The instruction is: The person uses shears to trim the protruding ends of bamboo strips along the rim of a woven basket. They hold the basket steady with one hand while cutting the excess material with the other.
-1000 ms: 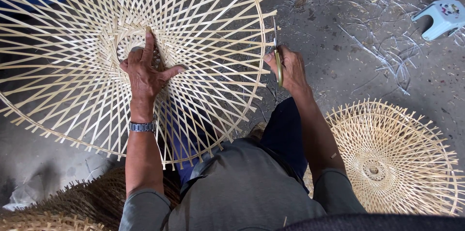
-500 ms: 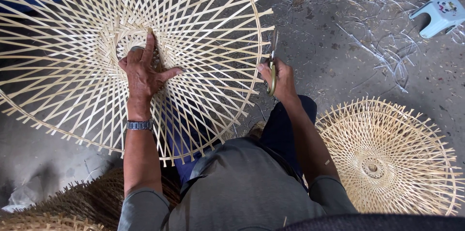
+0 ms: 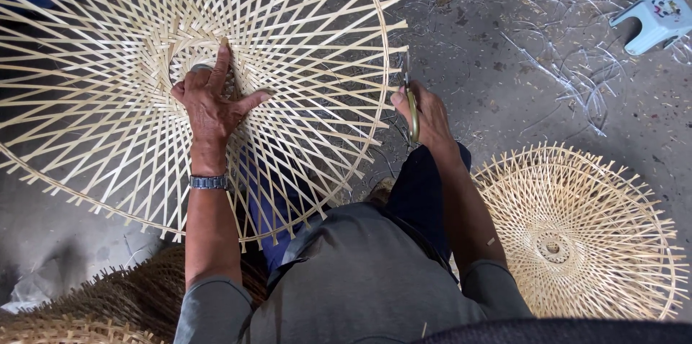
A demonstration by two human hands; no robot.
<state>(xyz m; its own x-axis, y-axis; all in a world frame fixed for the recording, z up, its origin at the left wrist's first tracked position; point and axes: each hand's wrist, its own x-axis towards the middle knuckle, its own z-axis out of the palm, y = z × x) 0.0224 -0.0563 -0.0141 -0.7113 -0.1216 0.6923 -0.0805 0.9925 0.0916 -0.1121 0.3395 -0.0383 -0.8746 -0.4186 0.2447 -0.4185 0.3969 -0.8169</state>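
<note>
A large round frame of crossed bamboo strips [image 3: 122,41] lies across my lap and fills the upper left. My left hand [image 3: 213,102], a metal watch on its wrist, presses flat on the weave beside the frame's open centre ring, fingers spread. My right hand [image 3: 425,113] is at the frame's right rim and grips scissors with yellow-green handles [image 3: 411,102], blades pointing up along the protruding strip ends.
A second, smaller woven bamboo disc [image 3: 577,236] lies on the concrete floor at the right. A small pale blue plastic stool [image 3: 652,19] stands at the top right. Thin bamboo shavings litter the floor [image 3: 562,63]. Darker woven pieces [image 3: 94,308] sit at bottom left.
My right hand with the scissors has shifted slightly left and down along the frame's rim. My left hand stays pressed on the weave.
</note>
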